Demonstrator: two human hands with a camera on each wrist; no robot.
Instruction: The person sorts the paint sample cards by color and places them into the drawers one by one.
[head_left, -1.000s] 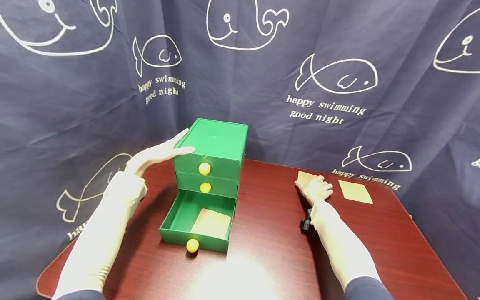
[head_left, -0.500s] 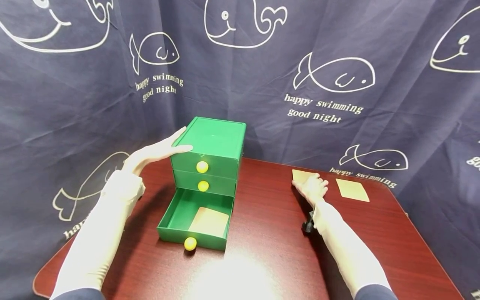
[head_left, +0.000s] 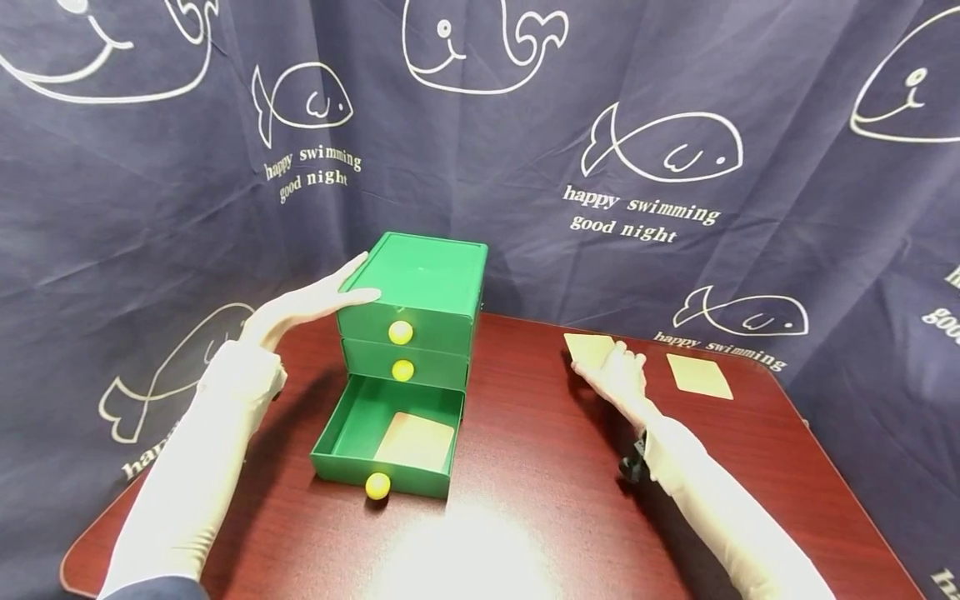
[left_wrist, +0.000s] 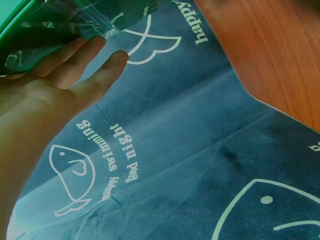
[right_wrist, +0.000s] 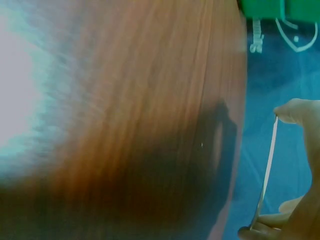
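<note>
One card is stowed in the open bottom drawer. A second card is pinched by the right hand, centre right; a third is left on the bench. The left hand is pressed flat against the cabinet.

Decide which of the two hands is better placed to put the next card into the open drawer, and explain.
Probably the right hand: it already pinches a tan card by its edges, while the left hand lies flat against the green drawer unit.
</note>
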